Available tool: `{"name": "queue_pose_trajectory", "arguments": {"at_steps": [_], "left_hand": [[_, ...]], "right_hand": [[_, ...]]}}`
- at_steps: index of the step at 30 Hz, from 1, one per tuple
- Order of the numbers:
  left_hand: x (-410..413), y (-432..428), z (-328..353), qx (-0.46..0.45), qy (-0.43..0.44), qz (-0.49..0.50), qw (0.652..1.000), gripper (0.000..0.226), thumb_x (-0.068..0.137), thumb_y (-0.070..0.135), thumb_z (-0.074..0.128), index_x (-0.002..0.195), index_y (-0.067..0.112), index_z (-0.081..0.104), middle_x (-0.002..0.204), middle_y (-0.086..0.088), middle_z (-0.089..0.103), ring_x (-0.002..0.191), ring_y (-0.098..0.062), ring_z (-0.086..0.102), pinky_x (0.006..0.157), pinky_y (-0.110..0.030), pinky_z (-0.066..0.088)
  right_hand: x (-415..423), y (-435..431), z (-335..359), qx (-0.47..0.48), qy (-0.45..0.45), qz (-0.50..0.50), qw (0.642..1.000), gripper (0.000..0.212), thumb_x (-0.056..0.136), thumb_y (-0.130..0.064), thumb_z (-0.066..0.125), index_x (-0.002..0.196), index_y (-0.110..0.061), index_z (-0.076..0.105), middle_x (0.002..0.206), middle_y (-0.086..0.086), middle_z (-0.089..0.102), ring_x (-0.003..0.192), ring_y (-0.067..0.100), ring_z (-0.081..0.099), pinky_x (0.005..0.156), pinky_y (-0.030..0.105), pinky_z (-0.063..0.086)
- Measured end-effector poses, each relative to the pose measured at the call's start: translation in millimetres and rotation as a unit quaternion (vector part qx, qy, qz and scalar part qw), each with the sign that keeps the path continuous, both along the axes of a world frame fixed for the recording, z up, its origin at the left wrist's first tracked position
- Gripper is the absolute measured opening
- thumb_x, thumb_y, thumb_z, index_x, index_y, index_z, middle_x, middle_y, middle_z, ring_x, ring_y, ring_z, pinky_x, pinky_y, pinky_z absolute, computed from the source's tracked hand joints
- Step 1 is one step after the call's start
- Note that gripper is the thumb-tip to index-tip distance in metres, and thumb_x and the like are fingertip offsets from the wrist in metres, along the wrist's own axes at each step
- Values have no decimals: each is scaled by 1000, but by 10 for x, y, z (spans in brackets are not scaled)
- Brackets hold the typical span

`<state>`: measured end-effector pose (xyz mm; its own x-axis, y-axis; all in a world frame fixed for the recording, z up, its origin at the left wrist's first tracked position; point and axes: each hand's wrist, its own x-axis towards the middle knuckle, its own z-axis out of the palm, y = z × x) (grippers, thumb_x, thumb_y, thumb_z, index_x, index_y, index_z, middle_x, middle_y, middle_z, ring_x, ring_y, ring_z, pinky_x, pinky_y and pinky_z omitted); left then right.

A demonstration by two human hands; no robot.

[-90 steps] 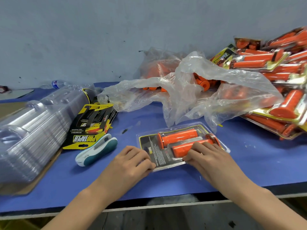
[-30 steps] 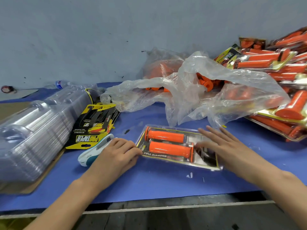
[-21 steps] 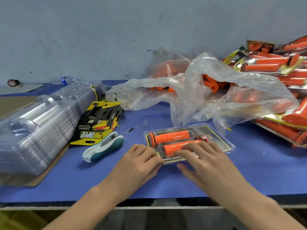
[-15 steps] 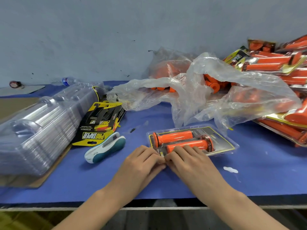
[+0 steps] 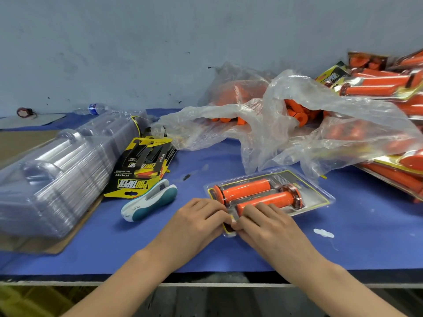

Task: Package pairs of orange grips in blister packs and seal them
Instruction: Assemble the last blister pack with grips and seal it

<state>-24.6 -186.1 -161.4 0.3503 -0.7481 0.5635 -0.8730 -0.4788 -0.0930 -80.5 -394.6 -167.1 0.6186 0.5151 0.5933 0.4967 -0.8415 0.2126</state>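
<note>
Pinching blister pack point(image 5: 317, 197) corner: left hand point(image 5: 201, 223), right hand point(image 5: 267, 227) (fingertips meeting); orange grips point(image 5: 246, 191) inside, just beyond right knuckles.

On your blue worktop point(image 5: 366, 236) a white scrap point(image 5: 324, 233) lies at your right. Far back on your left, a clear water bottle point(image 5: 92, 109) lies on its side — near it, a small red object point(image 5: 23, 112) on a grey sheet point(image 5: 34, 120).

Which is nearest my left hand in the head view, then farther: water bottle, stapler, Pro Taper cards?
1. Stapler, just left of the left hand.
2. Pro Taper cards, behind the stapler.
3. Water bottle, far back left.
</note>
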Motion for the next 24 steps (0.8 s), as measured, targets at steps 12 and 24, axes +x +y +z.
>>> {"name": "queue_pose_trajectory", "arguments": {"at_steps": [12,24], "left_hand": [[-59,58,21,36,16,-7,999,19,100,22,51,87,11,60,107,-2,65,95,-21,65,72,-33,56],[179,474,116,19,79,-23,996,30,97,34,51,83,12,65,115,4,68,130,-2,50,98,-17,47]], "right_hand": [[12,-67,14,14,-10,17,1000,19,93,-23,65,78,-19,55,78,-2,48,69,18,45,65,29,35],[6,-558,7,-25,-23,-37,999,17,87,-9,68,79,-18,56,79,1,50,66,23,46,64,33,43]]}}
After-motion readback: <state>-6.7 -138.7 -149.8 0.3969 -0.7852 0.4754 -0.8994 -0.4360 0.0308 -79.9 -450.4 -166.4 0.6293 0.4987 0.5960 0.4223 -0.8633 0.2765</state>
